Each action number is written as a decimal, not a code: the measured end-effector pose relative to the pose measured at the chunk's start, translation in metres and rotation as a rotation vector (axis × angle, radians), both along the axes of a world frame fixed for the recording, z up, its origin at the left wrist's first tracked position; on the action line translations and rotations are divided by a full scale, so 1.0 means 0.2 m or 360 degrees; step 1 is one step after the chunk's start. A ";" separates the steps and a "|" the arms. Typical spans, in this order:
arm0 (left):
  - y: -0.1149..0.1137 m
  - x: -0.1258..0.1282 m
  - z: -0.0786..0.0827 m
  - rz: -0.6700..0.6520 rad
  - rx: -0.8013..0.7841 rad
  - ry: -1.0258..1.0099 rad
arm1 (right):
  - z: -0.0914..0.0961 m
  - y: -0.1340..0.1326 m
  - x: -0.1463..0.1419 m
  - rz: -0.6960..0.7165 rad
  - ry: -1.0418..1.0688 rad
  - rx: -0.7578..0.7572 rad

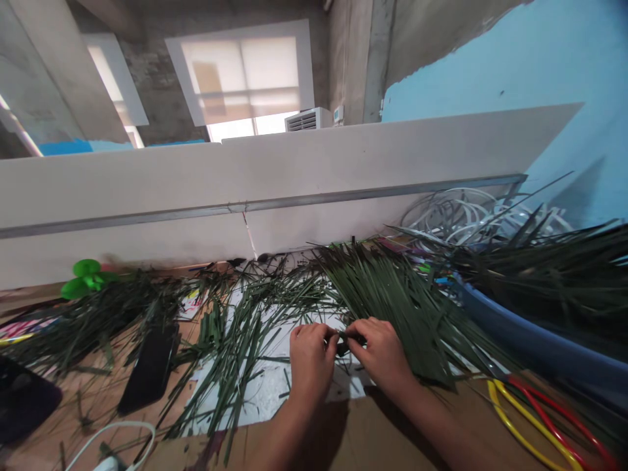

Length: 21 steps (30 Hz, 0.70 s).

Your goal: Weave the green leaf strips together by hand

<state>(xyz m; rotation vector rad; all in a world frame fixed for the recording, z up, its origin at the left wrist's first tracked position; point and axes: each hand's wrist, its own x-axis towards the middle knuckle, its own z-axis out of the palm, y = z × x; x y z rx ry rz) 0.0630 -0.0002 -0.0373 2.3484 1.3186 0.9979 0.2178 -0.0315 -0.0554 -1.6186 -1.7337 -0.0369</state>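
Observation:
My left hand (314, 356) and my right hand (377, 350) meet over a white sheet (267, 386) near the table's front. Thumb and fingertips of each are pinched together on a small piece of dark green leaf (342, 347), partly covered by the fingers. Just right of my right hand lies a thick bundle of long green leaf strips (392, 297). Loose thin strips (240, 356) are scattered to the left of my left hand.
Scissors with red and yellow handles (534, 418) lie at front right, beside a blue tub (530, 333) heaped with leaves. At left are a black phone (151, 366), a white cable (118, 425) and a green plastic object (86, 278). White coiled strips (466, 212) sit behind.

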 end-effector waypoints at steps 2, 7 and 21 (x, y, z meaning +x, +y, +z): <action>-0.01 0.01 0.00 -0.0006 -0.0024 0.0023 | 0.00 0.00 0.00 -0.0050 -0.0060 0.0028; -0.02 0.02 0.00 -0.0041 -0.0080 -0.0019 | 0.00 -0.01 0.01 -0.0161 -0.0116 0.0061; -0.02 0.02 0.01 -0.0295 -0.0636 -0.0559 | 0.03 -0.01 0.03 -0.0231 -0.0277 0.0276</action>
